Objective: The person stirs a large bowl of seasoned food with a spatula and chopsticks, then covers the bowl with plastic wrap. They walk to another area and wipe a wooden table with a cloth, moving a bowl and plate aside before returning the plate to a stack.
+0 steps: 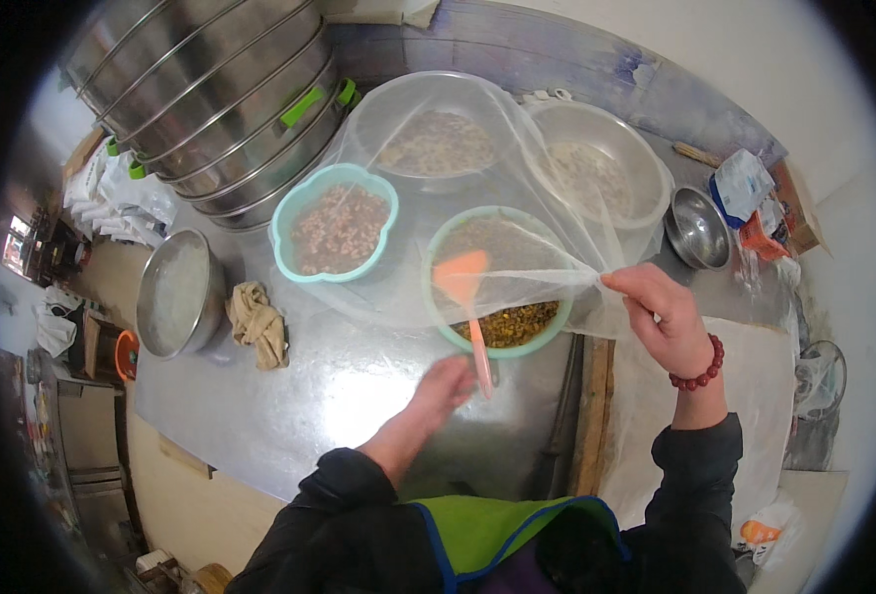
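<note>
one clear sheet (532, 259), pinched in the fingers (624, 281) of the right hand (668, 325), partly veils four bowls (382, 247) on the table (225, 401). the blurred left hand (442, 390) is beside one orange spatula (477, 346), its finger spread unclear.

The thin clear plastic sheet (565, 273) looks glossy, the grey metal surface (359, 371) smooth, the crumpled tan cloth (258, 325) matt.

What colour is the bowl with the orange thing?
The bowl is mint green, best seen in the head view.
</note>
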A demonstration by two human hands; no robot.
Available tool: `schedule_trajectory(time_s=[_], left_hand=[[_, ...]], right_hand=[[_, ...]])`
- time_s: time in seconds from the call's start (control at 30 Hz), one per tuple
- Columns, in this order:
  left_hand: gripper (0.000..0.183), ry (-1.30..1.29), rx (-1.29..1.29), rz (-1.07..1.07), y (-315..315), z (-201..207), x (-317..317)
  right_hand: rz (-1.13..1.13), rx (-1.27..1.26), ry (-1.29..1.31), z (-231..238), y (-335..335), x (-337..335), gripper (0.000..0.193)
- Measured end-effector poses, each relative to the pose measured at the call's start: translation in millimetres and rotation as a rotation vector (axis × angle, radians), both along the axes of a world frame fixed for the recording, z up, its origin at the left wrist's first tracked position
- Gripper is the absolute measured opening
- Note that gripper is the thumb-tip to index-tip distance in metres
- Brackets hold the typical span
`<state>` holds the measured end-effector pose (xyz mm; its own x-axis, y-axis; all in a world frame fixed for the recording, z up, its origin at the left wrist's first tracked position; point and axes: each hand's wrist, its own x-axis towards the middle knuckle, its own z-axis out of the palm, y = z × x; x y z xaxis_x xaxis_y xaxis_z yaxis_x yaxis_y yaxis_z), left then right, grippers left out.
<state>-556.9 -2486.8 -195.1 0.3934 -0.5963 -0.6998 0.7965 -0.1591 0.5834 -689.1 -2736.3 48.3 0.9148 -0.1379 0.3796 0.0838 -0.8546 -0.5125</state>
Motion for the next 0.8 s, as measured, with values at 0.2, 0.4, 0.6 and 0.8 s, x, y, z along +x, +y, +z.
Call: schedule_trajectory(time_s=[0.2,0.4,0.6,0.8], left_hand=[[0.022,0.054,-0.149,-0.09,-29,22,-17],[0.025,0.0,-0.164,-0.008,-18,62,-26],[0.029,0.198,-0.279,-0.043,-29,79,-25],[0.027,0.328,-0.159,0.047,-40,80,-17]], right_hand=[[-0.008,0.02,-0.011,15,2,6,0.036],[0.024,0.014,-0.067,17,-3,6,0.036],[0.025,0.036,-0.06,16,-2,6,0.036],[0.007,0.074,-0.041,17,1,6,0.036]])
